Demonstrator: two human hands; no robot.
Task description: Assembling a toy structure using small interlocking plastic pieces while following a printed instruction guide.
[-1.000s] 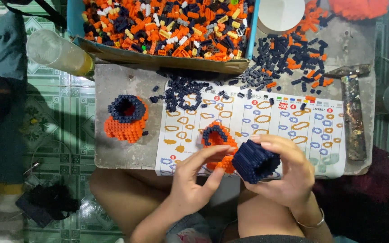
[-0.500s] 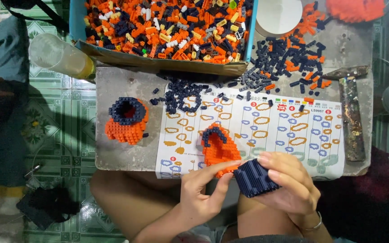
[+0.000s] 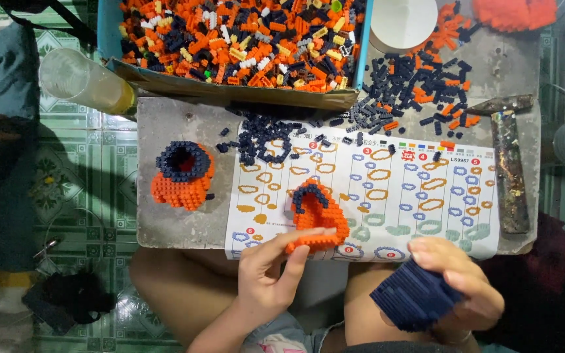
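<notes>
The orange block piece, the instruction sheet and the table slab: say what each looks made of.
Orange block piece: likely hard plastic, studded tiny bricks. Instruction sheet: paper, flat, printed, slightly glossy. Table slab: seems stone or concrete, grey, mottled, matte.

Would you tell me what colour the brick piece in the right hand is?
Dark navy blue throughout; the brick piece in the right hand shows best in the head view.

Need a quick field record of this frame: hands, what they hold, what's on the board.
left hand: fingers on the orange brick piece at the sheet's near edge
right hand: holds dark blue brick block over the lap
surface: grey board
sheet: printed instruction sheet
finished part: orange and blue brick build, left of sheet
supply: box of loose bricks, top
other: hammer, right edge
</notes>
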